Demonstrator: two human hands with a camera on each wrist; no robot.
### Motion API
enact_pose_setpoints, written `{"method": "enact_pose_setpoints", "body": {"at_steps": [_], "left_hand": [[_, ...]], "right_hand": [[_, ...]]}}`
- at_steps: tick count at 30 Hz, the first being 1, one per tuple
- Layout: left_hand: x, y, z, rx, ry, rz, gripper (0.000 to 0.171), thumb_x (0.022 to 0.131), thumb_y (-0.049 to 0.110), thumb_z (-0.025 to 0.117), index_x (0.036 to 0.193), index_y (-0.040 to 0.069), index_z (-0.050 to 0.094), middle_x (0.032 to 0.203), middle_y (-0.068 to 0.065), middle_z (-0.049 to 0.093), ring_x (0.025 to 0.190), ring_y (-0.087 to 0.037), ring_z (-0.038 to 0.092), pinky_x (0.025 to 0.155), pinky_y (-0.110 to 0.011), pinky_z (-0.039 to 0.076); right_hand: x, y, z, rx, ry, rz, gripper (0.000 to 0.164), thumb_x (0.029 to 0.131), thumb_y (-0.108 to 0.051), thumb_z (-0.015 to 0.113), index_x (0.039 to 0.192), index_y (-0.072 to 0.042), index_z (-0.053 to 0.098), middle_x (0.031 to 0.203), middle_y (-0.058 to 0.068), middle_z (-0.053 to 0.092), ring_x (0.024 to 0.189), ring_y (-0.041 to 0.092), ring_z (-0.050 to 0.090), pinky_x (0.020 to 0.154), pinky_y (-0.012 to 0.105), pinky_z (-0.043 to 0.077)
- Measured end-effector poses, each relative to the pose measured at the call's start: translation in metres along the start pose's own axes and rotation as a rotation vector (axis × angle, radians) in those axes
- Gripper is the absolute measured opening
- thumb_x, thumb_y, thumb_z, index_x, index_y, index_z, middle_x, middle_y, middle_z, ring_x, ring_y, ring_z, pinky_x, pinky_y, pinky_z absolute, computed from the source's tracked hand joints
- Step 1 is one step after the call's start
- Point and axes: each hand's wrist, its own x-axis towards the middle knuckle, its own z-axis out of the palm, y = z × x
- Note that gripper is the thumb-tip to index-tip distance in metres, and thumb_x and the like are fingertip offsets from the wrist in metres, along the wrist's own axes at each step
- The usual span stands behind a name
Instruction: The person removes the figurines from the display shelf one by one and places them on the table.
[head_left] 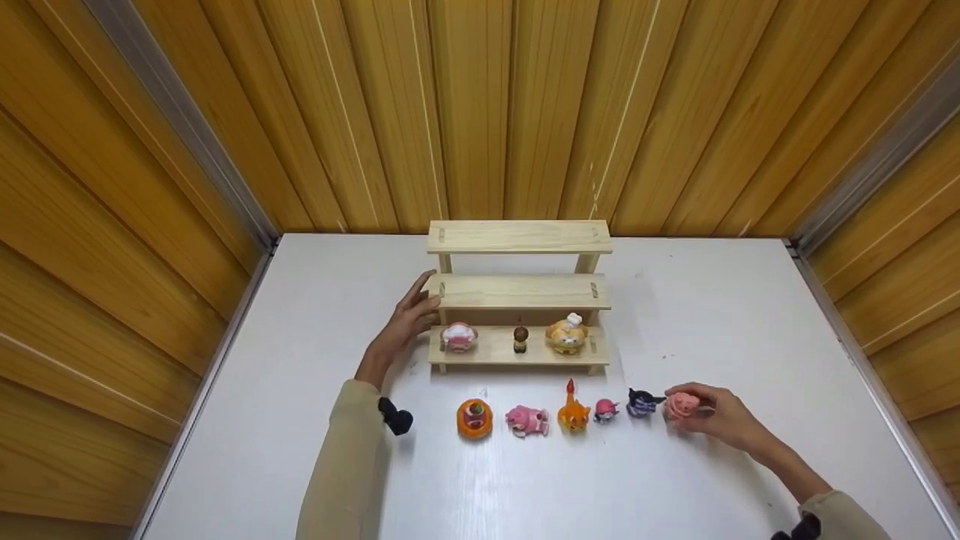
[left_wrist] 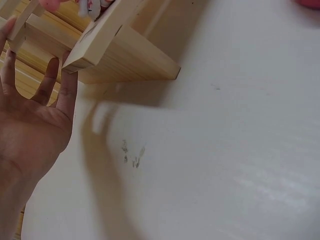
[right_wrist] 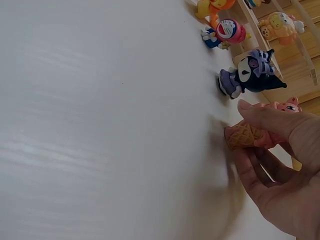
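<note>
My left hand (head_left: 405,324) rests its outstretched fingers against the left end of a three-step wooden display shelf (head_left: 517,291); the left wrist view shows the fingertips touching the step ends. At the right of a row of figurines, my right hand (head_left: 724,418) holds a pink figurine (head_left: 681,406) between thumb and fingers. Its waffle-cone base (right_wrist: 243,136) shows in the right wrist view, standing at the white surface; whether it touches cannot be told. Beside it stands a black-and-purple figurine (head_left: 642,403). A small pink-and-blue figurine (head_left: 606,409) comes after that.
On the bottom step sit a pink-and-white figurine (head_left: 459,337), a small brown-haired figurine (head_left: 520,340) and a yellow figurine in a chef's hat (head_left: 567,335). An orange round figurine (head_left: 474,420), a pink one (head_left: 527,421) and an orange flame-tailed one (head_left: 573,414) line the white table (head_left: 480,495).
</note>
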Motion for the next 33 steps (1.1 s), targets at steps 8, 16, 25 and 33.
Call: {"method": "enact_pose_setpoints", "body": {"at_steps": [8, 16, 25, 33], "left_hand": [[0.001, 0.004, -0.001, -0.008, 0.009, -0.004, 0.066, 0.105, 0.031, 0.058, 0.162, 0.039, 0.025, 0.164, -0.015, 0.027, 0.143, -0.038, 0.044, 0.116, -0.054, 0.039], [0.001, 0.004, 0.0, 0.0, 0.012, -0.009, 0.065, 0.105, 0.031, 0.057, 0.161, 0.04, 0.026, 0.166, -0.015, 0.025, 0.143, -0.038, 0.045, 0.117, -0.053, 0.039], [-0.001, 0.002, 0.001, 0.0, 0.029, -0.024, 0.067, 0.104, 0.031, 0.058, 0.162, 0.039, 0.025, 0.164, -0.015, 0.028, 0.143, -0.037, 0.046, 0.115, -0.052, 0.04], [-0.002, 0.0, 0.002, -0.012, 0.035, -0.027, 0.066, 0.103, 0.033, 0.061, 0.16, 0.042, 0.029, 0.166, -0.015, 0.025, 0.144, -0.038, 0.044, 0.118, -0.054, 0.037]], "right_hand": [[0.003, 0.006, 0.004, 0.0, 0.039, -0.035, 0.043, 0.082, -0.008, 0.084, 0.122, 0.0, 0.068, 0.113, 0.004, 0.073, 0.099, -0.012, 0.057, 0.085, 0.016, 0.049], [0.002, 0.009, 0.013, -0.071, 0.146, 0.002, 0.038, 0.078, -0.011, 0.088, 0.113, -0.004, 0.073, 0.107, 0.006, 0.075, 0.095, -0.012, 0.057, 0.084, 0.015, 0.048], [0.002, 0.007, 0.02, -0.107, 0.184, -0.002, 0.035, 0.078, -0.009, 0.087, 0.11, -0.006, 0.074, 0.106, 0.012, 0.074, 0.094, -0.012, 0.056, 0.083, 0.018, 0.049], [-0.002, 0.013, 0.016, -0.08, 0.158, -0.073, 0.046, 0.077, -0.007, 0.088, 0.119, 0.0, 0.07, 0.111, 0.013, 0.073, 0.098, -0.015, 0.055, 0.084, 0.014, 0.05]]}}
